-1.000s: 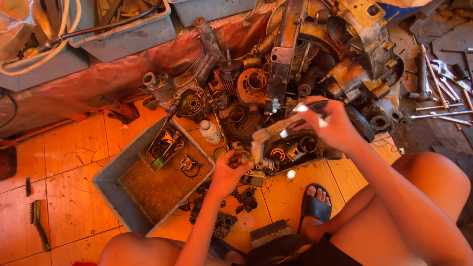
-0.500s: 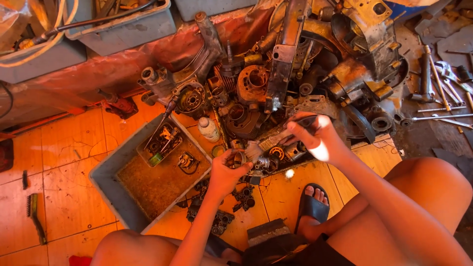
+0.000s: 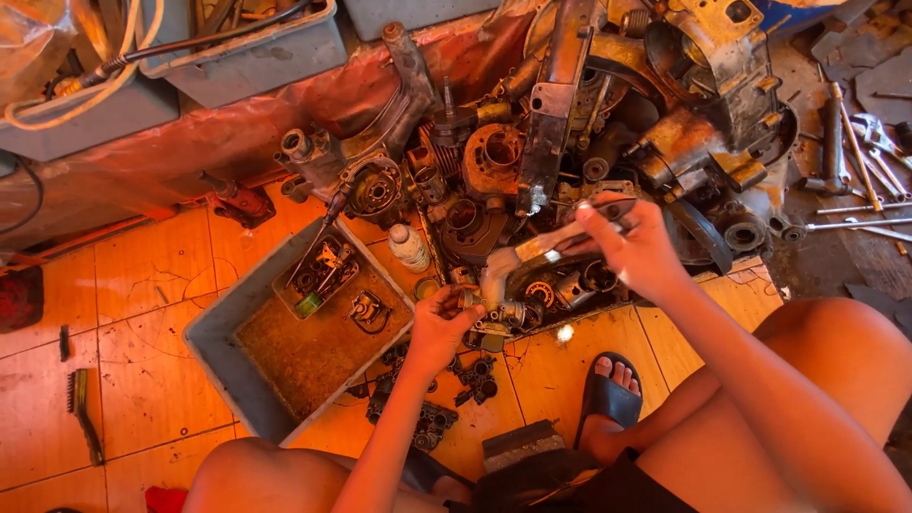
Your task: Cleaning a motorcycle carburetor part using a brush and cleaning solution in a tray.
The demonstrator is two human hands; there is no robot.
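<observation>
**A floor-level engine repair workshop**

This is a mechanic's workshop, with the work done low on an orange tiled floor. A heap of greasy, rusted engine parts fills the far side. A grey tray near the floor's middle holds small oily pieces. Wrenches lie at the right edge, a wire brush at the left edge, and grey bins with cables at the far left corner.

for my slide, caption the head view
Left hand steadies a small engine part; right hand holds a tool.
</observation>
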